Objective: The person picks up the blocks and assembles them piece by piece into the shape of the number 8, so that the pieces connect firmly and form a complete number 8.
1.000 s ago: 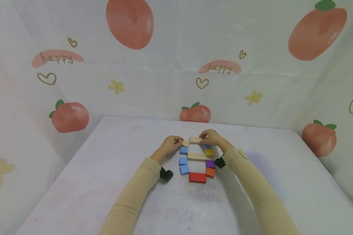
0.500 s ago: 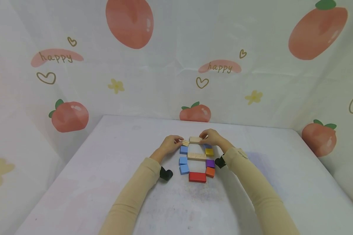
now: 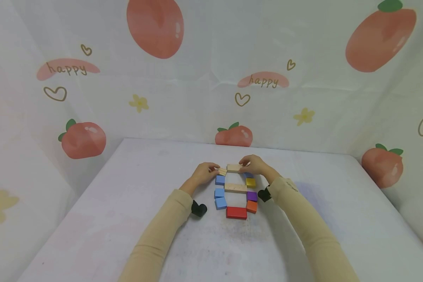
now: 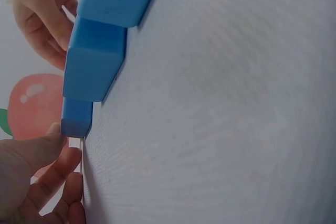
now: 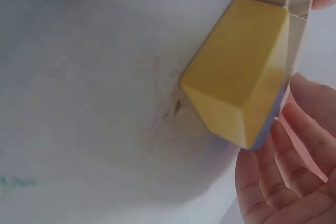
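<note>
In the head view my left hand (image 3: 204, 172) pinches a small striped wooden block (image 3: 222, 171) at the ring's far left corner. My right hand (image 3: 254, 164) holds the right end of a plain wooden block (image 3: 234, 168) at the far end. Its fingers also lie against a blue block (image 3: 248, 175), partly hidden beneath them. In the right wrist view, that hand (image 5: 294, 166) is curled beside a yellow block (image 5: 236, 61). The left wrist view shows my left thumb (image 4: 44, 148) close to a blue block (image 4: 77, 116); the piece it pinches is mostly hidden there.
More blocks form a ladder-like outline: blue ones (image 3: 220, 203) on the left, a purple (image 3: 252, 196) and an orange block (image 3: 252, 206) on the right, a wooden crossbar (image 3: 235, 188) and a red block (image 3: 236, 213) nearest me. They lie on a white table (image 3: 155, 172).
</note>
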`<state>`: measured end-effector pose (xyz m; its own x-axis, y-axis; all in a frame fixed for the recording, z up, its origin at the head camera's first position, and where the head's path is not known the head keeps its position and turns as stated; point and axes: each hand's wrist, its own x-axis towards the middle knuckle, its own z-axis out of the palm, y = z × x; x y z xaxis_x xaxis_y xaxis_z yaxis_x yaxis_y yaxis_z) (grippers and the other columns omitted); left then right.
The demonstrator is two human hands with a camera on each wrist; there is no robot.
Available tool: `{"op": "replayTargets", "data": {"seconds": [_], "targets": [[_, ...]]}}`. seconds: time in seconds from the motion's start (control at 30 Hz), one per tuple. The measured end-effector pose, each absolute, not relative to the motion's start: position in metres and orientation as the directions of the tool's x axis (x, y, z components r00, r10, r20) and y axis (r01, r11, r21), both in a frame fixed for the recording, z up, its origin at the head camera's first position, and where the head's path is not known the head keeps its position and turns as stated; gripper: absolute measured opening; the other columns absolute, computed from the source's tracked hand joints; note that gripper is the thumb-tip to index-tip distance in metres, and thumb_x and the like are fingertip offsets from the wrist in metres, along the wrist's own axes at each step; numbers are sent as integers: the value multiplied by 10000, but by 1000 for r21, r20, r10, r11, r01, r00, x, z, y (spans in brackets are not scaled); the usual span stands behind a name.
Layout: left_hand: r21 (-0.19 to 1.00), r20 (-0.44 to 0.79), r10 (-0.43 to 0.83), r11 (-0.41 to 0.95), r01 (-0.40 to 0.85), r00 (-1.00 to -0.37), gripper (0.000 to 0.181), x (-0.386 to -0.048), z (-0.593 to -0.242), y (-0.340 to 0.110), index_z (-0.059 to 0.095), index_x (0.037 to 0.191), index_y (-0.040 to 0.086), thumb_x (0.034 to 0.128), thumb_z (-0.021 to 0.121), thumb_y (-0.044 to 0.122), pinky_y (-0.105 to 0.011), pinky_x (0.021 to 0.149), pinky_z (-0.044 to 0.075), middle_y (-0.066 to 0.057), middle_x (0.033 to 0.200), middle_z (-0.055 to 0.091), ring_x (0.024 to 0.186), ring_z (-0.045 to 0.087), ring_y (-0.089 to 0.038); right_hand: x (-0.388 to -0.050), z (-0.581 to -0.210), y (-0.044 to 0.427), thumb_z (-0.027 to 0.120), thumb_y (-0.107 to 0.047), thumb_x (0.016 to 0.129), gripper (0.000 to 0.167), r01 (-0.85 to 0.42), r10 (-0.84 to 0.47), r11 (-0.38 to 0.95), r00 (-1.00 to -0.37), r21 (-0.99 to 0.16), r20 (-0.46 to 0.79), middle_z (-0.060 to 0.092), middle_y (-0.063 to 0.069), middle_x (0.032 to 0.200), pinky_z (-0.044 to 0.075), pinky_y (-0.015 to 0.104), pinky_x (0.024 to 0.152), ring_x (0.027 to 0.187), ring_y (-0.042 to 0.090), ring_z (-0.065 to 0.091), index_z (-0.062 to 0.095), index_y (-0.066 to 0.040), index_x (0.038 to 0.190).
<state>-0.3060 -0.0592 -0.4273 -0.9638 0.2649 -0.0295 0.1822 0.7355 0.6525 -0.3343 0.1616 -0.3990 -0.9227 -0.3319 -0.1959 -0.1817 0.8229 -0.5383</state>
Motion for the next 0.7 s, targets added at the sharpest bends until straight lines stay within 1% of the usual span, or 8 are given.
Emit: {"op": "replayTargets", "data": {"seconds": [0.13, 0.33, 0.5, 0.7], "targets": [[649, -19, 274, 735, 196, -962, 276, -306, -427, -59, 640, 1175, 99, 918, 578, 179, -345, 866, 475, -112, 1042, 645, 959, 577, -226, -332, -396, 166, 649, -218, 864, 392, -180, -325, 822, -927, -540, -187, 582, 204, 1185, 468, 431, 933, 1070, 315, 542, 585, -10, 1189], [653, -14, 277, 730, 201, -961, 282, -306, -428, -60, 637, 1179, 97, 919, 578, 187, -334, 854, 475, -108, 1038, 645, 943, 573, -217, -329, -395, 177, 603, -202, 894, 353, -188, -330, 810, -929, -556, -166, 582, 213, 1182, 482, 433, 920, 1085, 336, 549, 582, -4, 1185], [662, -11, 280, 721, 203, -960, 282, -305, -428, -60, 636, 1178, 87, 917, 582, 180, -336, 852, 476, -115, 1041, 644, 944, 575, -221, -326, -399, 189, 595, -201, 900, 325, -159, -330, 797, -923, -583, -199, 591, 202, 1175, 486, 439, 925, 1083, 338, 561, 596, -10, 1164], [664, -11, 279, 720, 202, -960, 283, -304, -427, -60, 634, 1179, 84, 918, 581, 178, -331, 844, 474, -114, 1036, 640, 937, 571, -215, -323, -404, 202, 608, -212, 896, 332, -149, -355, 775, -906, -614, -228, 602, 178, 1162, 489, 432, 917, 1083, 325, 567, 599, -26, 1170]]}}
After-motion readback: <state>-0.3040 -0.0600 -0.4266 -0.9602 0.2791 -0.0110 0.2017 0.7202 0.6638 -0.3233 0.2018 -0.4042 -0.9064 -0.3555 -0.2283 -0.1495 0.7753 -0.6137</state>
